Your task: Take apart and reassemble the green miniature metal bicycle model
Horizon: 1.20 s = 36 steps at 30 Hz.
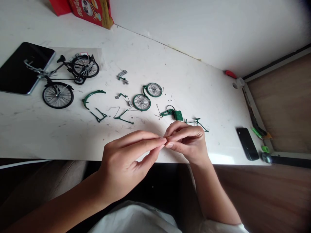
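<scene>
Looks like mid-build on a little green model bike kit. Both hands are over the near edge of the white bench (194, 81), the left hand (126, 158) and right hand (189, 142) pinched shut fingertip to fingertip. If there's a pin or screw between them, it's too small for me to make out. My guess is this is the fiddly bit: getting a tiny piece lined up before it goes onto anything. The nearest loose bits are the green bracket with a black ring (173, 113), just past the right fingers, and a thin green rod piece (198, 123) beside it. Further out are the pair of green wheels (141, 102), a green fender (92, 95) and two green frame struts (99, 115). A finished black model bicycle (65, 76) sits far left, partly on a black tablet (21, 66), and there's a black phone (247, 144) off right. The next move calls for a steady pinch and very little force, otherwise that speck ends up on the floor.
</scene>
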Each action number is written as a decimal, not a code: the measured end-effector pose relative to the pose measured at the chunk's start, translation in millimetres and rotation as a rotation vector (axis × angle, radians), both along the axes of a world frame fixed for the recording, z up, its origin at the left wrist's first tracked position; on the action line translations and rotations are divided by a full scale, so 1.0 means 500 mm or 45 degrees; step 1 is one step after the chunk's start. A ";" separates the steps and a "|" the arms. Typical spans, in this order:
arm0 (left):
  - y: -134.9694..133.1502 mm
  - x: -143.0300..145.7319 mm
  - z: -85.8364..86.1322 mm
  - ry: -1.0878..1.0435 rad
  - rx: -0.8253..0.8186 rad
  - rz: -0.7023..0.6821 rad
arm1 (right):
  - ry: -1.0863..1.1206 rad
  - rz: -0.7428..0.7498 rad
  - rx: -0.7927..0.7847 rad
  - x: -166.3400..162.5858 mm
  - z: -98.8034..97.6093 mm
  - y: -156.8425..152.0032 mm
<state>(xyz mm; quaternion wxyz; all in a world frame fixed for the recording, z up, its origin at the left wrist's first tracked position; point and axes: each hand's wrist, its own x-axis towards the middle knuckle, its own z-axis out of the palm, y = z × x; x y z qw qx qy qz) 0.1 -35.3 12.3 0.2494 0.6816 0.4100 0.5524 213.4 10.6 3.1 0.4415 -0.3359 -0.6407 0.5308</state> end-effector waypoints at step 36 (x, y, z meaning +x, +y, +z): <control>0.046 -0.002 -0.054 -0.877 -1.108 -0.160 | -0.150 -0.282 0.128 0.038 0.019 0.035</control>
